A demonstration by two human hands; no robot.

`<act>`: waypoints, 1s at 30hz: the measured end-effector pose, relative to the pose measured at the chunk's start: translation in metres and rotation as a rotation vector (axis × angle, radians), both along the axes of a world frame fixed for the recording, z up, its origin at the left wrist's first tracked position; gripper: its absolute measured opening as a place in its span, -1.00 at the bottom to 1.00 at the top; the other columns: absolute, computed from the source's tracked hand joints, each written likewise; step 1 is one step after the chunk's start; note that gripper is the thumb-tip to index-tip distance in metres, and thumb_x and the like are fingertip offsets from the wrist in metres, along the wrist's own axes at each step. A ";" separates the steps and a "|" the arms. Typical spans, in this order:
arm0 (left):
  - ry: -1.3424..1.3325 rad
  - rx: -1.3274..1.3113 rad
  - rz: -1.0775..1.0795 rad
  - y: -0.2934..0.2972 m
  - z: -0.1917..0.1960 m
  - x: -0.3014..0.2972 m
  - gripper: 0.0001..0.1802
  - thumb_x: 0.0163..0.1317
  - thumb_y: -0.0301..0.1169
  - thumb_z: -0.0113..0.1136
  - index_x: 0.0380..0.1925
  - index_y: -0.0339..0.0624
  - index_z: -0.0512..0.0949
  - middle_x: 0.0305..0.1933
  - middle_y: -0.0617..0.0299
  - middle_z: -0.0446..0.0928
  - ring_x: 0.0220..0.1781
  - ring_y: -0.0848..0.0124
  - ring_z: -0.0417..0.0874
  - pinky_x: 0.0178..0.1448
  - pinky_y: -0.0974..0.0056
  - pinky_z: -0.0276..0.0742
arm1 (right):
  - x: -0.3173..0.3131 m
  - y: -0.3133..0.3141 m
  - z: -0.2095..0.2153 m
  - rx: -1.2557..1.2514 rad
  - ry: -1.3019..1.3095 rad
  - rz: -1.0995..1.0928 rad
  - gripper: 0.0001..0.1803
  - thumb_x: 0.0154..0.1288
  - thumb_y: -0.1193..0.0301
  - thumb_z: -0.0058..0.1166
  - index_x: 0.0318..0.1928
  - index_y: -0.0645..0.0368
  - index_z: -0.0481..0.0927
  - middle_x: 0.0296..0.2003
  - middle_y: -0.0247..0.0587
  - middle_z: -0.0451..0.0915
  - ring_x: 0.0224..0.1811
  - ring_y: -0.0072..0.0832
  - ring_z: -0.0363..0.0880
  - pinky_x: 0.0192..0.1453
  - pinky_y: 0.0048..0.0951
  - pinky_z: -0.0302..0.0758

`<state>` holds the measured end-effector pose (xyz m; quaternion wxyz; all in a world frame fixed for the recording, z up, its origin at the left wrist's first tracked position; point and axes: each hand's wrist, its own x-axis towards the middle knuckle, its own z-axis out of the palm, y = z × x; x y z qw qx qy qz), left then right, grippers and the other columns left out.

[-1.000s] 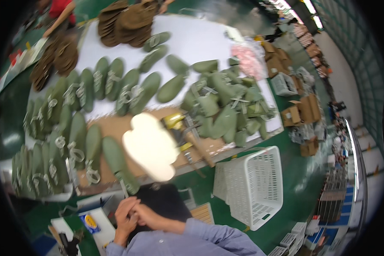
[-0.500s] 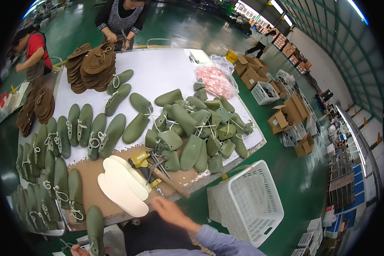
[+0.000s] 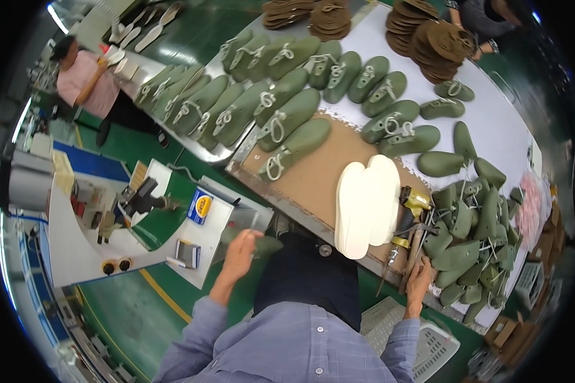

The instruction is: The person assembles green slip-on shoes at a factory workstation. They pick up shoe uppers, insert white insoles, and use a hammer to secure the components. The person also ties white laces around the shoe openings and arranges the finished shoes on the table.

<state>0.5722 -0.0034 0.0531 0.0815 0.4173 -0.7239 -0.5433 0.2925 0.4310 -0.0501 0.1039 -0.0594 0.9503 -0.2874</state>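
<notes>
My left hand [image 3: 239,255] is closed around a green shoe last [image 3: 266,246], held low in front of the bench and partly hidden by the fingers. At the table's front edge, my right hand [image 3: 418,281] has its fingers stretched out beside the wooden handle of a hammer [image 3: 412,260]; whether it touches the handle is unclear. The hammer lies next to a yellow and black air tool [image 3: 414,202]. Cream insoles [image 3: 352,207] lie stacked left of these tools. A heap of green lasts with cords [image 3: 460,255] rises just beyond my right hand.
Rows of corded lasts [image 3: 236,118] line the table's left side. Brown shoe uppers [image 3: 329,20] are piled at the back. A white machine [image 3: 76,236] and a yellow-blue box [image 3: 200,205] stand left. A white basket [image 3: 437,351] sits below the right edge. Two other people are nearby.
The view has swung to the left, bringing in the machine. My right hand is now beside the hammer handle; before, it was in front of the table. My left hand still has the last.
</notes>
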 end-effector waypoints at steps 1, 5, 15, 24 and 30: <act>-0.033 0.021 -0.002 0.001 -0.017 0.002 -0.59 0.61 -0.22 -0.18 -0.08 -0.22 0.64 -0.33 0.22 0.51 -0.33 0.43 0.46 -0.15 0.29 0.44 | -0.002 -0.008 0.007 -0.009 -0.056 0.024 -0.54 0.47 0.45 0.08 0.32 0.29 0.44 -0.05 0.22 0.62 -0.07 0.02 0.63 0.10 -0.10 0.52; 0.007 0.047 -0.039 0.000 -0.079 -0.015 -0.60 0.60 -0.21 -0.15 -0.09 -0.21 0.64 -0.41 0.33 0.42 -0.38 0.50 0.37 -0.22 0.33 0.36 | 0.004 -0.033 0.031 0.020 -0.060 0.129 -0.50 0.49 0.49 0.01 0.39 0.28 0.36 0.11 0.29 0.56 0.12 0.07 0.58 0.25 -0.11 0.46; -0.038 0.365 -0.129 -0.021 -0.148 -0.057 -0.58 0.52 -0.19 -0.13 -0.17 -0.28 0.64 -0.42 0.09 0.58 -0.33 0.21 0.58 -0.15 0.11 0.48 | 0.077 -0.139 0.107 -0.274 -0.170 0.087 -0.41 0.57 0.48 -0.12 0.54 0.30 0.19 0.28 0.25 0.52 0.36 -0.04 0.49 0.45 -0.20 0.36; -0.300 -0.141 -0.149 -0.004 -0.120 -0.075 -0.70 0.48 -0.32 -0.05 -0.24 -0.25 0.63 -0.28 -0.19 0.70 -0.17 -0.20 0.71 -0.05 -0.19 0.56 | 0.094 -0.268 0.070 -0.235 -0.269 0.802 -0.46 0.50 0.49 0.06 0.44 -0.05 0.42 -0.11 0.21 0.67 -0.13 0.18 0.68 -0.07 -0.04 0.63; -0.201 -0.246 -0.095 0.003 -0.126 -0.075 -0.78 0.43 -0.39 0.03 -0.26 -0.27 0.61 -0.32 -0.11 0.72 -0.25 -0.13 0.74 -0.11 -0.17 0.58 | 0.092 -0.271 0.050 -0.062 -0.234 0.826 -0.52 0.54 0.46 0.04 0.41 -0.03 0.46 -0.30 0.14 0.65 -0.32 0.00 0.66 -0.20 -0.16 0.57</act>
